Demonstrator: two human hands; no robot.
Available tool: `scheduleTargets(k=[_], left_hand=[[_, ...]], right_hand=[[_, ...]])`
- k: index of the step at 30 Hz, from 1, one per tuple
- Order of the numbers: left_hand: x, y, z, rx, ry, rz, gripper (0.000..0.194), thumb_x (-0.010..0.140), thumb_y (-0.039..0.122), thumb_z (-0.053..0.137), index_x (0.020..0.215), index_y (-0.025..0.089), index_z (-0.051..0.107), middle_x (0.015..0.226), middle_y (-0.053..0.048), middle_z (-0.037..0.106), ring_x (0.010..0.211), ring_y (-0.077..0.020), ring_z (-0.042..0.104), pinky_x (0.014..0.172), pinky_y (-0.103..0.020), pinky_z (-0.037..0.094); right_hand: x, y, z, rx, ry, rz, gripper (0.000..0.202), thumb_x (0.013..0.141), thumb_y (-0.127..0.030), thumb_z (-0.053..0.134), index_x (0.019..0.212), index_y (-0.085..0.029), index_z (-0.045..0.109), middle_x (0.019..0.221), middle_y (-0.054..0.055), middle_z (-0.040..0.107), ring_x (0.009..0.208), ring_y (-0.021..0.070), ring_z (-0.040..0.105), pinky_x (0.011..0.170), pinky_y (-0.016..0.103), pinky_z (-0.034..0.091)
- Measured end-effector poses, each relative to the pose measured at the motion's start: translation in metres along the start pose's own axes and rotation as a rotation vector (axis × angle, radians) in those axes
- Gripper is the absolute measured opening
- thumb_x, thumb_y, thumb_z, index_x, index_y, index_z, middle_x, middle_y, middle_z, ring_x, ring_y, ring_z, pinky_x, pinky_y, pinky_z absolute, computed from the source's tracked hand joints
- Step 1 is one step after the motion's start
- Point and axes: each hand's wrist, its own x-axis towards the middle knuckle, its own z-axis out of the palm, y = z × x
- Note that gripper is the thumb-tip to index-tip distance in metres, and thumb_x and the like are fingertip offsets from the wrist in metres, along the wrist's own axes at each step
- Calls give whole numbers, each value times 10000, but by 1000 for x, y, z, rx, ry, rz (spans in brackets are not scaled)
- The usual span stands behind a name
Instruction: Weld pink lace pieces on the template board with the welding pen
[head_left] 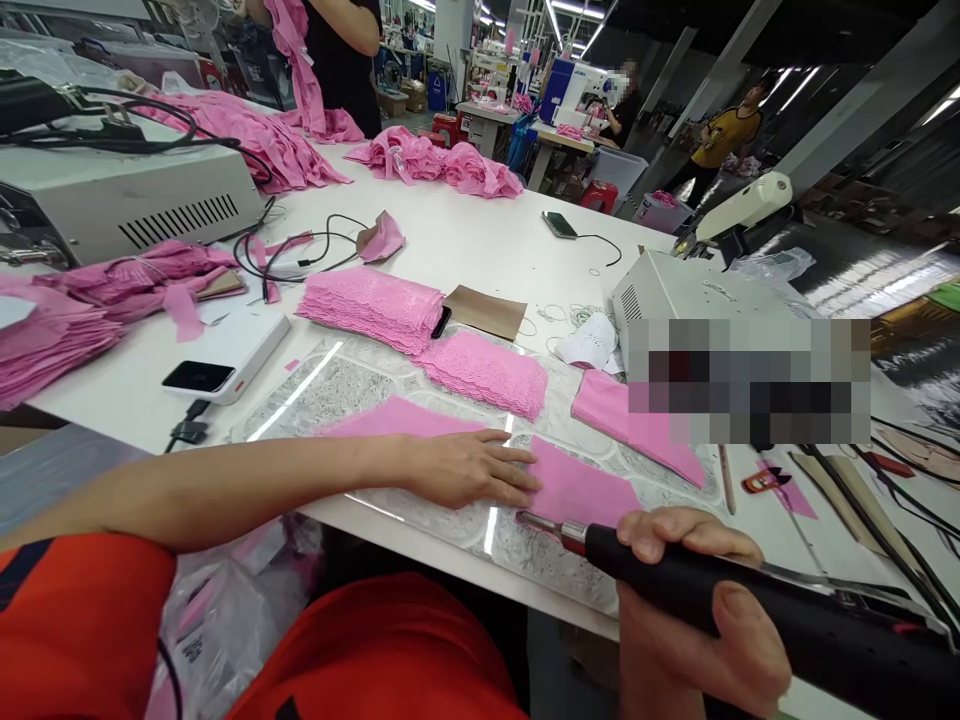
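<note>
My left hand (469,468) lies flat, fingers stretched out, on a pink fabric piece (581,485) spread over the glossy marbled sheet (352,375). In my right hand (697,590) is a black handheld tool (675,575), fingers wrapped round its body. Its narrow metal tip points left and rests by the fabric's near edge, close to my left fingertips. More pink fabric (397,418) shows behind my left wrist. Beyond my hands are two stacks of pink lace pieces (375,305) (487,370), and another pink piece (607,405) lies to the right.
A white power bank (229,350) and cables are at the left, near a grey machine box (142,190). Another box (697,290) stands right, beside an orange cutter (765,481). Pink fabric heaps (442,165) and a phone (559,225) lie farther back. People are in the background.
</note>
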Motion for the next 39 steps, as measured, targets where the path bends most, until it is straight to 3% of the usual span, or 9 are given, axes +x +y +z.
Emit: scheduleTargets(k=[6,13,23,29,34,39], left_hand=[[0,-2,3,-33,100,46,577,808,-8,483,1304,271,584,1423,-28,507,1418,-223,318,1199,-447,172],[0,-3,4,-54,129,39,560,813,1,491,1274,297,608,1407,-16,527,1405,-216,347,1195,-444,196],[-1,-3,5,-17,83,34,555,839,8,465,1312,278,574,1440,-14,489,1433,-207,287,1206,-432,153],[-1,0,-4,-29,94,24,507,877,38,428,1329,227,556,1451,-39,476,1433,-217,292,1197,-446,193],[-23,-1,-20,-79,265,28,426,933,93,339,1262,148,606,1336,-97,589,1365,-211,416,1151,-410,300],[-63,0,-17,-75,244,2,391,927,133,370,1217,158,632,1291,-114,620,1357,-239,426,1146,-443,294]], right_hand=[[0,-1,-3,-22,66,0,228,644,-330,489,759,-177,612,677,12,556,499,124,486,489,326,437],[-1,1,-1,-7,28,19,208,679,-321,495,784,-190,618,694,8,543,522,120,474,492,317,435],[1,0,0,-35,-30,5,169,698,-310,516,761,-185,611,676,0,553,499,118,491,493,328,454],[0,-3,2,-40,62,12,197,635,-321,502,725,-182,609,653,5,554,482,121,476,475,323,430],[-3,-9,4,7,95,38,218,617,-337,546,742,-168,603,655,7,549,507,113,475,498,303,430],[-9,-4,12,34,58,77,202,649,-326,548,758,-175,624,647,16,558,493,124,473,488,327,440]])
